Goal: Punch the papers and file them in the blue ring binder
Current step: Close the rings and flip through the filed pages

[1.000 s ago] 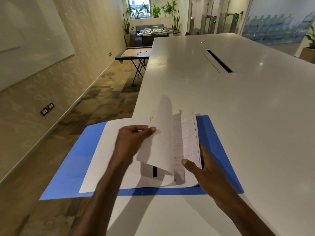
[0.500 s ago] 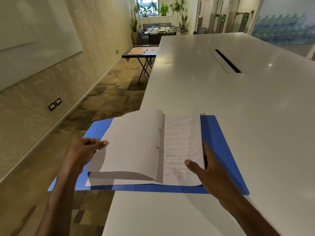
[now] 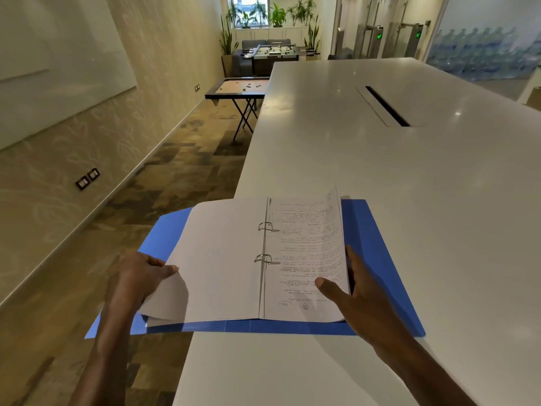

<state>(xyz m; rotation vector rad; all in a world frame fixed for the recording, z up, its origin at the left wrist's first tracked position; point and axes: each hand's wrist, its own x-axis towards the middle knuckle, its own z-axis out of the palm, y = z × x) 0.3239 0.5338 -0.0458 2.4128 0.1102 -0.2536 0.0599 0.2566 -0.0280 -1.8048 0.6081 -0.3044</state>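
While binder [image 3: 377, 244] lies open, spine running away, both hands' fingers pinch pages.

Left hand [image 3: 137, 278] at eight o'clock, forearm rising from the bottom edge, thumb on top and fingers curled under, pinching. Right hand [image 3: 358, 297] at five o'clock, thumb pressed flat, fingers stretched forward toward twelve.

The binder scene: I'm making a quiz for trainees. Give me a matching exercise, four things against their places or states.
Things:
1. left hand
2. right hand
3. rings
4. binder

States:
A. closed through the sheets
B. lies open, partly over the table edge
C. thumb on the written page
D. pinches the blank page

Pairs: 1-D, 2-C, 3-A, 4-B
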